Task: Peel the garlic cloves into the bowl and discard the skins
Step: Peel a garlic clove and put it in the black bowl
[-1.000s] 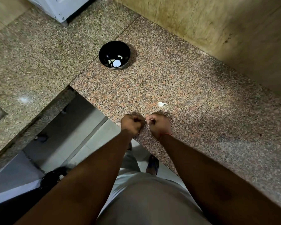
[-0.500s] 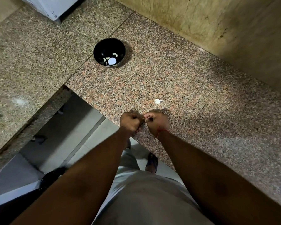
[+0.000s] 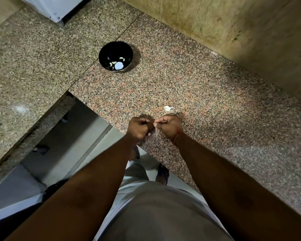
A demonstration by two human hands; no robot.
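A black bowl (image 3: 115, 57) stands on the granite counter (image 3: 207, 94), far from my hands, with a few pale peeled cloves in its bottom. One white unpeeled garlic clove (image 3: 167, 108) lies on the counter just beyond my right hand. My left hand (image 3: 140, 128) and my right hand (image 3: 169, 126) are held fist to fist over the counter's front edge. Their fingertips pinch a small garlic clove (image 3: 155, 124) between them; only a pale sliver of it shows.
The counter turns a corner at the left, where a grey-speckled slab (image 3: 33, 54) runs away. A white appliance (image 3: 59, 7) stands at the top left. A stone wall (image 3: 233, 23) rises behind. Below the edge lies the floor (image 3: 63, 150).
My hands have stayed close together on the clove, with small finger movements. The view has shifted a little; the bowl and loose clove have not moved on the counter.
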